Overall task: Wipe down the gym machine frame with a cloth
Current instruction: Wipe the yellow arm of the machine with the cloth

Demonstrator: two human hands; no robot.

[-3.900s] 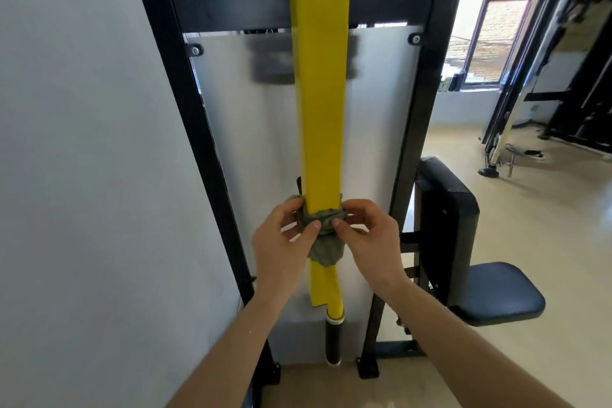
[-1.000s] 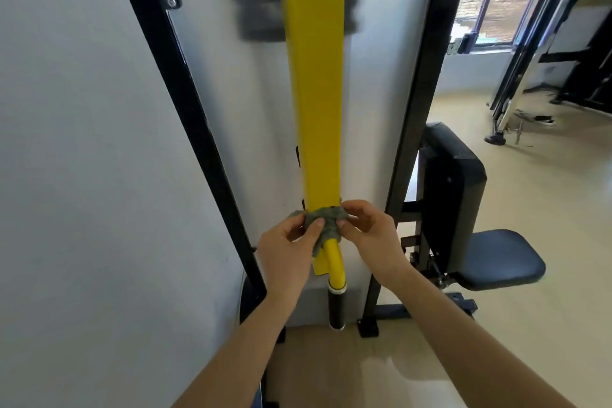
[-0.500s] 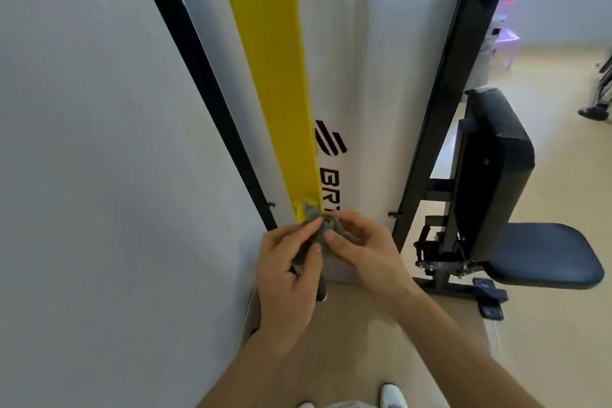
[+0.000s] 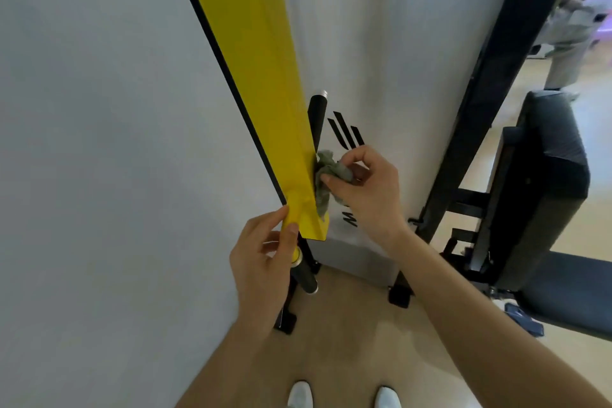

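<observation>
Yellow bar [image 4: 265, 93] runs slantwise down across white panel [image 4: 397, 43]. Left hand [image 4: 261, 258] pinches bar's lower end at left edge, thumb on front face. Right hand [image 4: 364, 195] pinches bunched grey-green cloth [image 4: 326, 175] between thumb and curled fingers. Cloth touches bar's right edge, just above lower end. Black grip [image 4: 306, 278] projects below bar, partly behind left hand. Black upright [image 4: 496, 76] stands right of panel, padded seat [image 4: 546, 175] beyond it. White shoes [image 4: 299, 396] at bottom edge.
</observation>
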